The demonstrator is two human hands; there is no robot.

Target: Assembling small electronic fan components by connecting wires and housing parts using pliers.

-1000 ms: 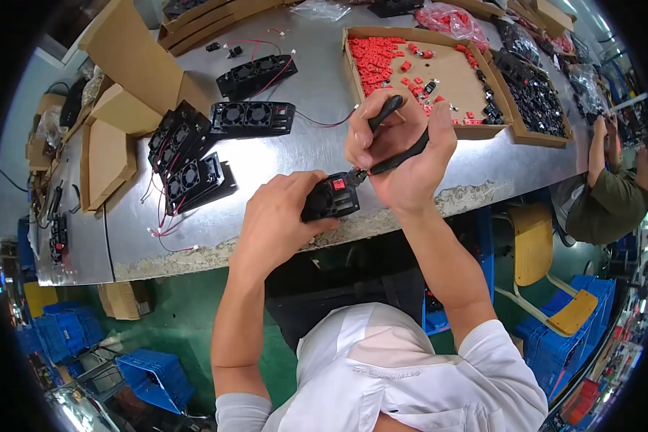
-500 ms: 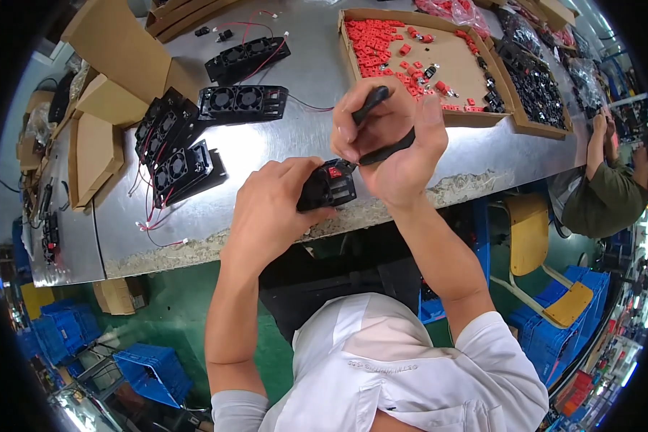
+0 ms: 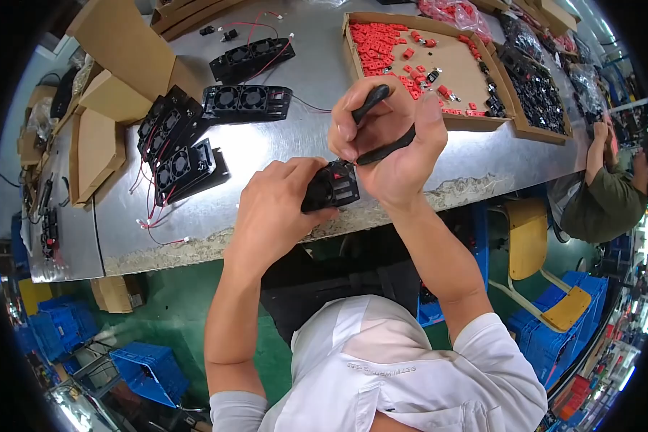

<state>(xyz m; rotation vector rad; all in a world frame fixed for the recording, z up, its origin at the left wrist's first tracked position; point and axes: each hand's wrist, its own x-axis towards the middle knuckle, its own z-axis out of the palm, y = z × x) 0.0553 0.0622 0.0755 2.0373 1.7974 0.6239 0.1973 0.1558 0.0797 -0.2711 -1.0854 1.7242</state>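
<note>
Near counter (image 3: 295, 140) front edge, we're pinching black fan unit (image 3: 338, 189) in left hand (image 3: 272, 196) fingers, wrapping right hand (image 3: 407, 163) fingers around pliers (image 3: 389, 148); if pinch weakens, pliers could be slipping.

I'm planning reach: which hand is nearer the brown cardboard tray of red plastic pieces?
Right: the right hand is by the near left corner of the tray; the left hand is farther left, holding a black plastic fan unit.
</note>
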